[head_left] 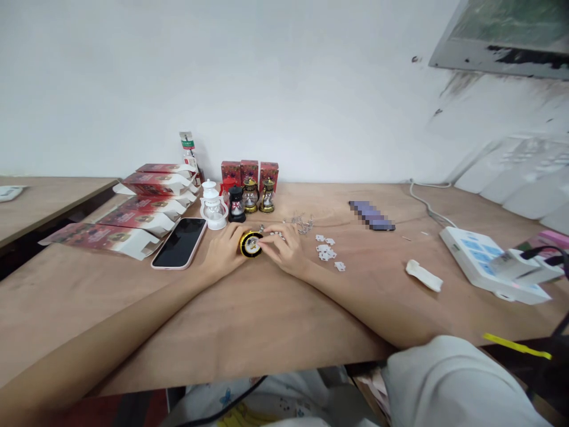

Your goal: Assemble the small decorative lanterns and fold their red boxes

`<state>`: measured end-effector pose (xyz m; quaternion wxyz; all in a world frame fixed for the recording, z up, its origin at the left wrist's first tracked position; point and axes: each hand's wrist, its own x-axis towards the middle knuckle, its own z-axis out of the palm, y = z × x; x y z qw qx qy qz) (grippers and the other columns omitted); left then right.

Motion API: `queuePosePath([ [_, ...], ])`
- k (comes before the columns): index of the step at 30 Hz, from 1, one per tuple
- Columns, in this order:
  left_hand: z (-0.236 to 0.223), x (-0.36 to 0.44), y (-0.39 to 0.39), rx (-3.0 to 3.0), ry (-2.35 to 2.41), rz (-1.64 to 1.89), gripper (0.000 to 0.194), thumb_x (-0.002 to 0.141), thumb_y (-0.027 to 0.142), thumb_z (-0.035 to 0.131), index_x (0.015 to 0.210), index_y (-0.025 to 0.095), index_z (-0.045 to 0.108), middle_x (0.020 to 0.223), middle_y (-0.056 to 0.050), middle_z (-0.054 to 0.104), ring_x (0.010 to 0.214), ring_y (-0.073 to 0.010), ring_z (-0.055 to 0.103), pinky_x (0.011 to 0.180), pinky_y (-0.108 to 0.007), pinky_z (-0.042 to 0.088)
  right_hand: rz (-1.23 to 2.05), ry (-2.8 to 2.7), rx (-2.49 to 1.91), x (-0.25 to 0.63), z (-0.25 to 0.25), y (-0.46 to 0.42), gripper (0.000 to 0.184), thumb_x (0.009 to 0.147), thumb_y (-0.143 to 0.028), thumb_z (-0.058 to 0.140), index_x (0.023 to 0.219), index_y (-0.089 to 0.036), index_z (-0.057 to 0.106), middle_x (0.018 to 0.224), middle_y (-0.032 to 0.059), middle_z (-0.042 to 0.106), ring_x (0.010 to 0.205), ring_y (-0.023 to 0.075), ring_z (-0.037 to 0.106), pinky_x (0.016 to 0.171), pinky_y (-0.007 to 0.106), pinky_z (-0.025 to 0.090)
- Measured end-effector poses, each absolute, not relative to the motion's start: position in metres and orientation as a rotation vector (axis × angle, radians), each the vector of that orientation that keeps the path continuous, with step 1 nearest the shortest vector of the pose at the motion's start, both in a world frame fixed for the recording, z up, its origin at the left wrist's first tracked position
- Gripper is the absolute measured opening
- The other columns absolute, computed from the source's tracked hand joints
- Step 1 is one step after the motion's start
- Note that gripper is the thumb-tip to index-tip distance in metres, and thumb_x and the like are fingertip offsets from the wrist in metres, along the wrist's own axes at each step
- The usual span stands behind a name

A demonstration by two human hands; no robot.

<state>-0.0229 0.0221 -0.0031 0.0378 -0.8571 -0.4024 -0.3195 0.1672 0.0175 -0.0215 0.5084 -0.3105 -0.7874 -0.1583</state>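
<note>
My left hand (224,250) is wrapped round the side of a small gold-and-black lantern (251,252), lying with its round underside facing me. Inside that underside, pale and shiny metal-looking parts show. My right hand (287,249) has its thumb and forefinger pinched together at the underside; what they hold, if anything, is too small to make out. Just right of my right hand lie several flat white plastic pieces (326,253). Behind it is a loose pile of small silvery metal pieces (303,223). A few small round bits (278,235) lie partly hidden by my right fingers.
Behind my hands stand a white lantern (214,207), a black lantern (236,206), a red one and two bronze ones, before red boxes (249,171). Leftward lie a phone (180,243) and opened cartons (133,213). Rightward are a pixelated flat object (372,216), white scrap (424,276) and power strip (484,261).
</note>
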Motion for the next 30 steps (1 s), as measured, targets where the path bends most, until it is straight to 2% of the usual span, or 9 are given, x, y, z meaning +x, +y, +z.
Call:
queuePosePath([
  [4,-0.003,-0.025,0.026,-2.597,-1.342,-1.211,0.033,0.078,0.033,0.059,0.107,0.019,0.051,0.106,-0.008,0.06,0.1,-0.0244,0.059,0.081,-0.036,0.049,-0.342,-1.864,-0.853,0.168,-0.022,0.02,0.021,0.094,-0.028,0.044,0.086,-0.02,0.062,0.095,0.0083,0.063,0.091,0.0196,0.057,0.081,0.036,0.038],
  [8,-0.003,-0.026,0.028,-2.51,-1.466,-1.442,0.035,0.078,0.04,0.059,0.104,0.018,0.051,0.103,-0.007,0.061,0.096,-0.0231,0.059,0.082,-0.037,0.049,-0.318,-2.076,-1.079,0.165,-0.024,0.026,0.014,0.088,-0.027,0.054,0.09,-0.02,0.066,0.11,0.0101,0.061,0.102,0.0246,0.05,0.084,0.039,0.037],
  [11,-0.002,-0.026,0.027,-2.537,-1.473,-1.414,0.035,0.077,0.039,0.06,0.105,0.019,0.052,0.106,-0.008,0.06,0.1,-0.0237,0.058,0.083,-0.038,0.049,-0.296,-2.223,-1.154,0.162,-0.024,0.029,0.012,0.085,-0.029,0.06,0.09,-0.021,0.069,0.116,0.0098,0.059,0.107,0.0269,0.046,0.086,0.042,0.036],
  [17,0.0,-0.026,0.025,-2.561,-1.473,-1.339,0.034,0.076,0.037,0.059,0.106,0.02,0.052,0.108,-0.007,0.06,0.101,-0.0242,0.058,0.084,-0.038,0.049,-0.218,-2.229,-1.203,0.162,-0.026,0.033,0.009,0.084,-0.022,0.061,0.087,-0.022,0.069,0.108,0.0082,0.062,0.104,0.026,0.047,0.086,0.043,0.038],
  [24,-0.001,-0.027,0.026,-2.594,-1.425,-1.241,0.035,0.076,0.032,0.058,0.107,0.019,0.05,0.109,-0.008,0.059,0.104,-0.0241,0.056,0.087,-0.037,0.047,-0.179,-2.216,-1.234,0.162,-0.026,0.033,0.009,0.083,-0.021,0.063,0.09,-0.019,0.068,0.111,0.0091,0.062,0.104,0.0267,0.047,0.086,0.044,0.039],
  [30,0.003,-0.025,0.022,-2.631,-1.403,-1.2,0.032,0.08,0.031,0.054,0.107,0.015,0.051,0.109,-0.012,0.058,0.104,-0.0259,0.056,0.088,-0.039,0.046,-0.049,-2.175,-1.309,0.162,-0.022,0.035,0.005,0.079,-0.021,0.068,0.08,-0.016,0.067,0.103,0.01,0.063,0.1,0.0258,0.05,0.088,0.042,0.04],
])
